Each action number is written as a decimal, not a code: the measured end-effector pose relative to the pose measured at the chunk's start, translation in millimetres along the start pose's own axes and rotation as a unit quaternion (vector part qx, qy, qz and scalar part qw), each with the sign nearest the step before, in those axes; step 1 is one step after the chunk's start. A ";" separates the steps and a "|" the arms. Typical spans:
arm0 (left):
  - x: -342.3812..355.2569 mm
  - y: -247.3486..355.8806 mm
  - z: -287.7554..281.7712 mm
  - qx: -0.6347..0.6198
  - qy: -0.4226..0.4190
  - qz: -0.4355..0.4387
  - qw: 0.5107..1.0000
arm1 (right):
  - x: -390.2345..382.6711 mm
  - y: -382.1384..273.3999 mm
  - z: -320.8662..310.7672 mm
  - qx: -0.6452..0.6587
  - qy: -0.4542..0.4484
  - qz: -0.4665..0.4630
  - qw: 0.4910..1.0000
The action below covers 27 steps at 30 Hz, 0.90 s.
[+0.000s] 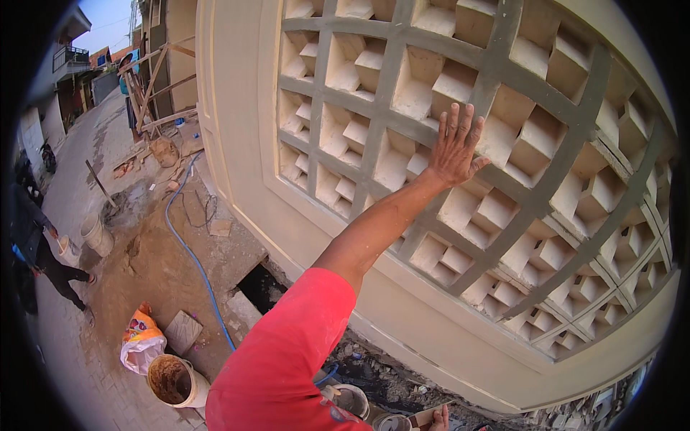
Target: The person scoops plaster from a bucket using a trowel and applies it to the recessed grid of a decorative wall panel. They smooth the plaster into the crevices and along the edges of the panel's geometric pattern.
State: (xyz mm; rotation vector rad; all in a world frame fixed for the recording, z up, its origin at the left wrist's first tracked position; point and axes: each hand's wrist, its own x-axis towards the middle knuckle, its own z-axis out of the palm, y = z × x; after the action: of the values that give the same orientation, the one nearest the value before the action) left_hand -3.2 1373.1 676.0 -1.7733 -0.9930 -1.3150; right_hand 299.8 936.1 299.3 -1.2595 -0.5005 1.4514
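My left hand [456, 147] is stretched out with its fingers spread, its palm against a strip of the lattice wall [402, 86]. The lattice has pale square recesses with block-shaped inserts. Grey mortar-like coating covers many of its strips, while thin bare joints show at the right. Low at the bottom edge, my right hand [439, 419] is partly cut off. Its fingers close on the edge of a flat, brown, board-like piece [422, 416], whose kind I cannot make out. Next to it stand a bucket [352, 399] and a second container [392, 424].
A mud-stained bucket [180, 381] and an orange-and-white sack [142, 341] stand on the ground at left. A blue hose [188, 248] runs past an open dark pit [261, 289]. Further left, another person [47, 251] holds a pail [69, 250]. Wooden scaffolding [154, 86] stands behind.
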 end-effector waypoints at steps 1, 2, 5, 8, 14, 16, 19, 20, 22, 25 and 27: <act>-4.3 5.3 -7.2 -0.010 0.007 0.001 1.000 | 1.1 -4.4 3.2 0.009 -0.008 0.005 1.000; -11.5 15.3 -16.8 -0.044 0.010 0.002 0.999 | 1.0 -8.7 6.2 0.017 -0.017 0.014 1.000; -72.2 52.3 -45.8 -0.130 -0.013 0.015 0.991 | -1.6 -17.3 4.1 0.034 -0.035 0.029 0.998; -194.2 73.0 -87.9 -0.186 -0.215 -0.035 0.958 | -18.7 -38.6 27.8 0.060 -0.069 0.067 0.994; -561.1 99.6 -230.8 -0.105 -0.745 -0.461 0.471 | -5.2 -31.0 27.3 0.000 -0.078 0.090 0.993; -682.9 144.3 -343.4 0.000 -0.660 -0.613 0.434 | -6.3 -27.8 33.9 -0.019 -0.088 0.106 0.990; -767.5 191.3 -479.4 0.029 -0.611 -0.737 0.286 | 2.6 -16.2 58.8 -0.054 -0.132 0.146 0.979; -767.9 198.4 -492.6 0.036 -0.584 -0.763 0.274 | 3.8 -14.4 66.6 -0.069 -0.145 0.155 0.975; -767.8 214.5 -526.3 0.058 -0.524 -0.814 0.244 | 6.2 -9.9 81.5 -0.102 -0.175 0.177 0.963; -775.5 249.0 -575.9 0.101 -0.423 -0.880 0.190 | 9.8 3.2 117.7 -0.147 -0.232 0.209 0.938; -791.9 237.6 -552.4 0.091 -0.364 -0.884 0.278 | 10.8 12.0 143.2 -0.179 -0.280 0.226 0.916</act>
State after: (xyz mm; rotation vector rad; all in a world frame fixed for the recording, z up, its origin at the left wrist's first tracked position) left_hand -177.6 649.2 17.0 -0.0166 -3.9565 -0.7542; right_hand 170.0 988.1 334.3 -1.2827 -0.9356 2.2122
